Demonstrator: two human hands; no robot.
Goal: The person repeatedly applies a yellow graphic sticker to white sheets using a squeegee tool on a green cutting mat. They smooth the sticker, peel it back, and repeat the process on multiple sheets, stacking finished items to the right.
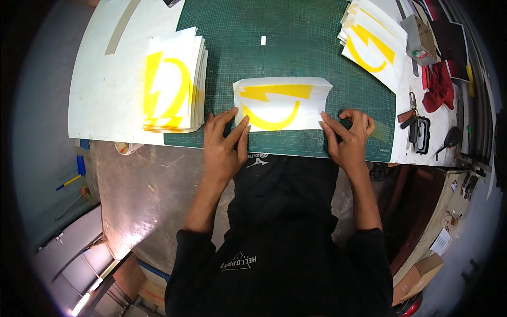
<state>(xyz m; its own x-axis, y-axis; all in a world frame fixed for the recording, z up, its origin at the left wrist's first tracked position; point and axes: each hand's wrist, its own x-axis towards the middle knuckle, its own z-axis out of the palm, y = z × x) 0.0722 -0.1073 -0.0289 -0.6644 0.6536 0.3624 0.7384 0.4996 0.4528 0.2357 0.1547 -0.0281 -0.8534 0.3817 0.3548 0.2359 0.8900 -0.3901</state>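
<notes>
A white sheet with yellow shapes (274, 108) lies in front of me on the green cutting mat (285, 53), its far edge bent up. My left hand (224, 140) grips the near left corner, thumb and fingertips at the edge. At the opposite end, my right hand (346, 137) pinches the near right corner between thumb and forefinger, its other fingers curled. Left of the mat's middle rests a stack of similar yellow-printed sheets (174, 84). Another pile of such sheets (372, 42) sits slanted at the far right.
A small white piece (263, 40) lies on the mat beyond the sheet. On the white table's right side are a grey metal box (421, 39), a red cloth (439, 87), keys (412, 100) and a black carabiner-like loop (421, 136). A grey strip (122, 26) lies far left.
</notes>
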